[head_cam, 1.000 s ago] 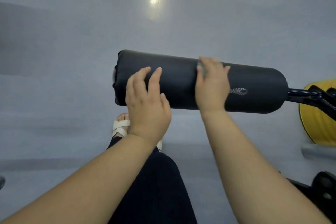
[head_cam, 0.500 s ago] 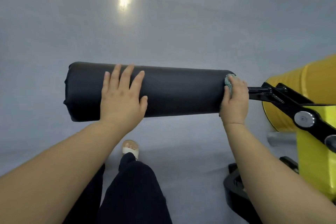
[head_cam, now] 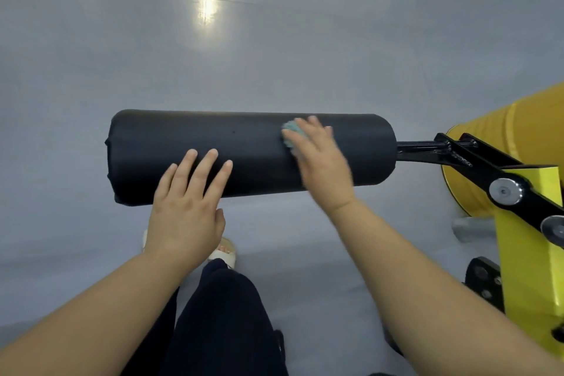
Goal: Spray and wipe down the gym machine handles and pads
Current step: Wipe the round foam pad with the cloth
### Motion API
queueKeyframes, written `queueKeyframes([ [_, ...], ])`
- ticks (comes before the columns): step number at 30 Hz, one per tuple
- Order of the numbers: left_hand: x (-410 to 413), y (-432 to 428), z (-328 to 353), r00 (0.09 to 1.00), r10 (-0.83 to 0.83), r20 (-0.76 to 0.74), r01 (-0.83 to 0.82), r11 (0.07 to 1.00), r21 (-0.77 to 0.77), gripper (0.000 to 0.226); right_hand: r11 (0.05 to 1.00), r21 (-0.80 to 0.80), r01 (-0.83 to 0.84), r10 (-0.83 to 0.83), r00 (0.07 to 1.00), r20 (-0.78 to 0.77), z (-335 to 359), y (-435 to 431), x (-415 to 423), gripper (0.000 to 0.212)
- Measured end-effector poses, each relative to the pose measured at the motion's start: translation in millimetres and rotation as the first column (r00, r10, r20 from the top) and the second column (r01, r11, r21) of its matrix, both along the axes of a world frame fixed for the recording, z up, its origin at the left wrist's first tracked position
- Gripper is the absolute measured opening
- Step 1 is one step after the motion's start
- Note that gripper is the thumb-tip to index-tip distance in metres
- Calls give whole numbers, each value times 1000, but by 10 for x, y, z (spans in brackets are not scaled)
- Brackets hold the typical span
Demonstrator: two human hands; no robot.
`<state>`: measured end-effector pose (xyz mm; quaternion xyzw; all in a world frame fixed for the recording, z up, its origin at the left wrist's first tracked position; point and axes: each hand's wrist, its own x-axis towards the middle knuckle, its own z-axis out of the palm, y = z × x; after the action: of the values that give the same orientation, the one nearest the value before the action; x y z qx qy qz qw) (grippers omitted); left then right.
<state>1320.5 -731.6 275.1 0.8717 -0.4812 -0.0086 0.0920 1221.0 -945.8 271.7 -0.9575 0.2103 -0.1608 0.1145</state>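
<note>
Right hand [head_cam: 322, 162] slid the cloth [head_cam: 290, 130] back along the pad [head_cam: 171, 143], fingers flat; left hand [head_cam: 186, 210] lies flat beside. Unpinched cloth may slip.

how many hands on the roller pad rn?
2. The left hand rests flat on the near left part of the black roller pad; the right hand presses a teal cloth on its right half.

— What covers the arms?
— The left forearm [head_cam: 91, 314] and right forearm [head_cam: 427, 278] are bare to the frame's edge. The left grip [head_cam: 186, 217] and right grip [head_cam: 320, 159] are bare too, and the left has short nails.
— And lower down?
— Loose, near-black trousers [head_cam: 219, 323], and a pale open-toed sandal [head_cam: 227, 255] with a broad strap.
</note>
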Motion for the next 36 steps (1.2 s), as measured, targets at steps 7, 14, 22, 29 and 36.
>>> queueKeyframes([
  [7,-113,103,-29,998,-22,-53,27,996,85,83,766,230,601,-599,796,-85,253,-704,-236,31],
  [14,-81,152,-63,997,-32,-67,31,999,-20,62,933,218,285,-266,957,-115,255,530,856,30],
  [22,-68,676,-157,992,76,-102,-73,997,30,58,949,183,-258,253,966,49,85,1256,1232,34],
  [29,-126,453,-13,959,175,-224,-175,984,21,58,963,155,220,-226,974,23,31,114,29,33],
  [36,-279,337,34,937,131,-325,-127,991,33,65,571,424,703,-791,610,52,112,-61,-108,39],
])
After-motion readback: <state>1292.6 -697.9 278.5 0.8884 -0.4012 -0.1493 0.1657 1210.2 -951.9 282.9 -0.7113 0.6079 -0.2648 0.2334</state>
